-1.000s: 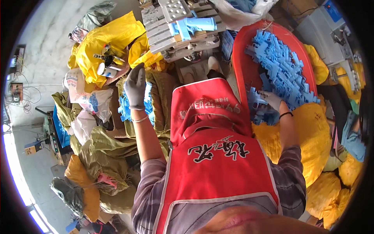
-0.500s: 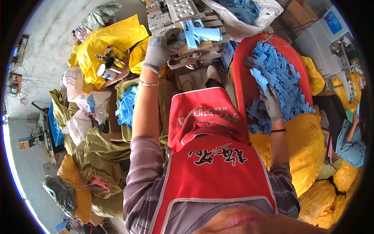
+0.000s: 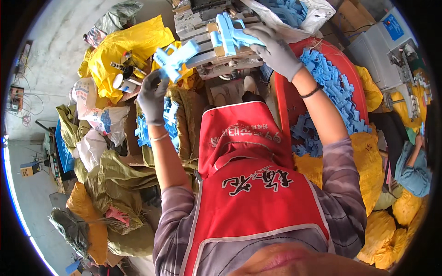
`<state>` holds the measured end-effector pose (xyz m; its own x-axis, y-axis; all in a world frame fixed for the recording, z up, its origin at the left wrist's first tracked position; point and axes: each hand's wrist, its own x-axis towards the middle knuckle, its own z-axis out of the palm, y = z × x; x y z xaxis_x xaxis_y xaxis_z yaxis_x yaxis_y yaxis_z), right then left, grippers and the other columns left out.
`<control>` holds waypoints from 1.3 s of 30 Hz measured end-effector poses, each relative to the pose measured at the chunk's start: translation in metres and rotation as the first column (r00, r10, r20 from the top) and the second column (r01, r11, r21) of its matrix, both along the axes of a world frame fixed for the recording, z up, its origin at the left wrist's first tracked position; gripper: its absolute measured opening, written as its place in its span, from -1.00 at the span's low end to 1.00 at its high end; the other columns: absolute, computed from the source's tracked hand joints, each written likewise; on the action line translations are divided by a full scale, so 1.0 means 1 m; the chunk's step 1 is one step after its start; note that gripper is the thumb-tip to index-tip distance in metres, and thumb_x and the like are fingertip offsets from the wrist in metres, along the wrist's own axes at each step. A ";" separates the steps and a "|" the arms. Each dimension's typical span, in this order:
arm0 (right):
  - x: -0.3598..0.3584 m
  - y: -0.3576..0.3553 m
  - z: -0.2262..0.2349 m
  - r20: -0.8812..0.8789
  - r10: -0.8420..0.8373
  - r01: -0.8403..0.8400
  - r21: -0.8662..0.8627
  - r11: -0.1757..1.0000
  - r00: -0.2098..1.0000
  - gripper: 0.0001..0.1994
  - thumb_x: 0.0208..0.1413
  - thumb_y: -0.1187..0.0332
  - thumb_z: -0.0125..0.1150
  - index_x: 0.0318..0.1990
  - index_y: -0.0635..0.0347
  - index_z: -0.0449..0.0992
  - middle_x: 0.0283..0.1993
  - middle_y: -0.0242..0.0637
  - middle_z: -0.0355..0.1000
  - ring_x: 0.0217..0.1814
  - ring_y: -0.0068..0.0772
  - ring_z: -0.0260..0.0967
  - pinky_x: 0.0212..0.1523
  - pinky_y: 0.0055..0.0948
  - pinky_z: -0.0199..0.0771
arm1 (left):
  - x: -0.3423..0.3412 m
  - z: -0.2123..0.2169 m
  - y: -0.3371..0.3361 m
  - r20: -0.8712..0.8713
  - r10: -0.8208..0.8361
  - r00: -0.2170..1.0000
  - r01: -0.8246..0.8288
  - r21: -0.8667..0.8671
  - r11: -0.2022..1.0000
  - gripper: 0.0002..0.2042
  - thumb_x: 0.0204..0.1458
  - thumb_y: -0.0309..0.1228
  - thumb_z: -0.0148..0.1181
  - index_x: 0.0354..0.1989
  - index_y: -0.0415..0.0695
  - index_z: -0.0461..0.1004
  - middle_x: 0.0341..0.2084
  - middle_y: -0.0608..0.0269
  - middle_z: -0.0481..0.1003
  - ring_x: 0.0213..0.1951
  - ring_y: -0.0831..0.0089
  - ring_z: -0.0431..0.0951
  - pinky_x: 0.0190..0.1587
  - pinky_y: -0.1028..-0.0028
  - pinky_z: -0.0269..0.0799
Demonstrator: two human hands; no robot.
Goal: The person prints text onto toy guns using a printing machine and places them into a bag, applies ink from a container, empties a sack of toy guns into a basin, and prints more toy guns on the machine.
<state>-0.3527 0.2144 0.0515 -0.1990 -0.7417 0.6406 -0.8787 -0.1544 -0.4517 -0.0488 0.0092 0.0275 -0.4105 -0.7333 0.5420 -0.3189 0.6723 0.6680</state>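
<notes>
My right hand (image 3: 278,50), in a grey glove, grips a light-blue plastic toy pistol (image 3: 226,34) by its handle end, over a small block on the slatted metal bench. Farther left, my gloved left hand (image 3: 153,96) has its fingers parted and curved. Just beyond its fingertips a second toy pistol (image 3: 177,60) hangs in the air, slightly blurred. Under that hand stands an open sack (image 3: 184,124) with light-blue toy pistols (image 3: 143,131) in it.
A red tub (image 3: 281,99) heaped with light-blue plastic parts (image 3: 329,85) stands at my right. Yellow sacks (image 3: 131,48) lie to the left. A white sack (image 3: 317,16) of blue parts sits beyond the tub. At far right, another person's arm (image 3: 414,154) shows.
My left hand has moved from the bench toward the sack, with a toy pistol now off its fingertips. My right hand has brought another toy pistol from the tub to the bench.
</notes>
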 end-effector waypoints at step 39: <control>0.087 0.079 -0.023 -0.119 -0.129 0.159 0.286 0.945 0.984 -0.66 0.16 0.38 0.05 0.07 0.30 0.41 0.11 -0.04 0.33 0.17 -0.03 0.26 0.21 -0.22 0.22 | 0.193 -0.184 -0.039 0.353 0.481 0.803 -0.572 0.228 0.788 -0.59 0.08 -0.09 0.11 -0.02 -0.12 0.47 -0.08 0.00 0.50 -0.02 0.07 0.47 0.04 0.25 0.34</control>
